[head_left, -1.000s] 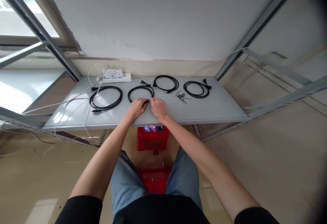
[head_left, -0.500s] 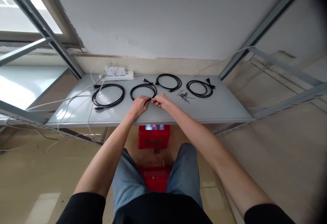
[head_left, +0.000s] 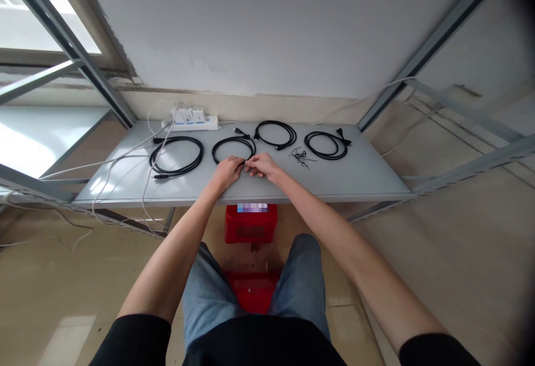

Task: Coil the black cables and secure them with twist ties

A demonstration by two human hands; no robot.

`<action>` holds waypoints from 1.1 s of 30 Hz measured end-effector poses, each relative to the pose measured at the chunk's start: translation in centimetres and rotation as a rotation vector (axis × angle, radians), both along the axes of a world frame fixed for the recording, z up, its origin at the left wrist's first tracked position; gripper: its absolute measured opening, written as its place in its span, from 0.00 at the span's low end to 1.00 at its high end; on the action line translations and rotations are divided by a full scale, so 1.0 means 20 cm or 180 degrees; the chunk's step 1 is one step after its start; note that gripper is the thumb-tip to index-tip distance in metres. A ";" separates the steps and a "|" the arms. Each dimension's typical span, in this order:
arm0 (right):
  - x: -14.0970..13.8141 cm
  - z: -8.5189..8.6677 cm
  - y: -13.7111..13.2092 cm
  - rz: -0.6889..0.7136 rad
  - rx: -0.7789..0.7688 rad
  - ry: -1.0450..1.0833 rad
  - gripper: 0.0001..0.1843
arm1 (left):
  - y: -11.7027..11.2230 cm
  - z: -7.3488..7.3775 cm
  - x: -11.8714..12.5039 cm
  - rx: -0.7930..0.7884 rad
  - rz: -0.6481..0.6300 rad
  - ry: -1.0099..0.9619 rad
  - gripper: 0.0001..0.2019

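Note:
A coiled black cable point(head_left: 213, 150) lies on the grey shelf, its near edge between my two hands. My left hand point(head_left: 227, 172) is closed on that edge, fingers bent over the cable. Right beside it, my right hand point(head_left: 263, 166) is closed in a pinch where the coil meets the left fingertips. What the right fingertips hold is too small to make out. Close by on the right is a loose heap of thin black ties point(head_left: 301, 157).
Other coiled black cables lie at left point(head_left: 202, 160), behind point(head_left: 295, 132) and at right point(head_left: 306, 142). A white power strip point(head_left: 212, 123) with plugs stands at the back left, its white cords trailing over the shelf point(head_left: 363, 179). Red boxes point(head_left: 251, 229) are below.
My right hand has turned slightly and its fingers have shifted a little left, closer to the left fingertips. The left hand and the coils stay nearly in place.

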State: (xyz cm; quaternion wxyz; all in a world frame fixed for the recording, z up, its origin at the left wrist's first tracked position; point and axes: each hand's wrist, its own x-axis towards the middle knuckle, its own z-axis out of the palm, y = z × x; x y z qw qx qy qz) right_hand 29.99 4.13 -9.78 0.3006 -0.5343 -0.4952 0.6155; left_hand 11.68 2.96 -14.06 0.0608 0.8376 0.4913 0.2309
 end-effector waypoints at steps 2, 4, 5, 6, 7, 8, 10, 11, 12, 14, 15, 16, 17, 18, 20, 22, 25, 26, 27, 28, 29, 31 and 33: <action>0.02 -0.01 0.02 0.0191 0.0027 0.0031 0.12 | 0.00 0.01 0.00 -0.0030 0.0023 0.0015 0.15; 0.03 -0.02 0.04 0.0340 0.0022 0.0037 0.11 | -0.01 0.01 0.01 -0.0065 0.0053 0.0033 0.15; 0.04 -0.03 0.05 0.0407 0.0035 0.0035 0.11 | -0.01 0.01 0.01 -0.0075 0.0070 0.0044 0.15; 0.04 -0.04 0.05 0.0468 0.0066 0.0033 0.10 | -0.01 0.02 0.01 -0.0076 0.0086 0.0054 0.15; 0.05 -0.05 0.06 0.0517 0.0118 0.0031 0.09 | -0.01 0.02 0.01 -0.0074 0.0102 0.0064 0.15; 0.05 -0.06 0.06 0.0559 0.0189 0.0029 0.08 | -0.01 0.01 0.01 -0.0073 0.0114 0.0072 0.15; 0.05 -0.07 0.06 0.0626 0.0338 0.0026 0.06 | -0.01 0.01 0.00 -0.0072 0.0121 0.0080 0.15; 0.05 -0.08 0.05 0.0651 0.0392 0.0027 0.06 | -0.01 0.01 0.00 -0.0068 0.0117 0.0080 0.15; 0.06 -0.08 0.05 0.0665 0.0426 0.0026 0.05 | -0.01 0.01 0.00 -0.0061 0.0116 0.0079 0.15; 0.05 -0.08 0.04 0.0641 0.0476 0.0017 0.07 | 0.00 0.00 0.00 -0.0046 0.0118 0.0075 0.15; 0.05 -0.08 0.03 0.0613 0.0498 0.0004 0.08 | 0.00 0.00 0.00 -0.0042 0.0123 0.0073 0.15; 0.05 -0.07 0.03 0.0582 0.0524 -0.0010 0.09 | 0.00 0.00 0.00 -0.0040 0.0130 0.0070 0.15; 0.05 -0.07 0.03 0.0561 0.0546 -0.0026 0.10 | 0.00 0.00 0.00 -0.0037 0.0140 0.0065 0.15; 0.05 -0.07 0.02 0.0560 0.0565 -0.0039 0.10 | 0.00 0.00 0.00 -0.0034 0.0145 0.0063 0.15; 0.04 -0.08 0.01 0.0556 0.0629 -0.0090 0.10 | -0.01 0.01 0.00 -0.0033 0.0151 0.0062 0.15; 0.04 -0.10 -0.01 0.0485 0.0824 -0.0167 0.09 | -0.01 0.01 0.00 -0.0046 0.0143 0.0063 0.15; 0.03 -0.12 -0.05 0.0285 0.1252 -0.0262 0.06 | -0.02 0.03 0.00 -0.0065 0.0125 0.0039 0.15; 0.02 -0.13 -0.06 0.0238 0.1348 -0.0279 0.06 | -0.02 0.03 0.00 -0.0076 0.0116 0.0038 0.15; 0.02 -0.13 -0.07 0.0200 0.1404 -0.0298 0.05 | -0.03 0.03 0.01 -0.0087 0.0117 0.0037 0.15; 0.02 -0.13 -0.07 0.0178 0.1427 -0.0321 0.05 | -0.03 0.03 0.01 -0.0095 0.0132 0.0037 0.15; 0.02 -0.13 -0.08 0.0151 0.1435 -0.0349 0.04 | -0.03 0.03 0.01 -0.0100 0.0163 0.0039 0.15; 0.02 -0.12 -0.08 0.0075 0.1438 -0.0402 0.03 | -0.04 0.03 0.01 -0.0098 0.0252 0.0039 0.14; 0.02 -0.11 -0.07 0.0040 0.1407 -0.0421 0.02 | -0.03 0.03 0.01 -0.0107 0.0318 0.0032 0.14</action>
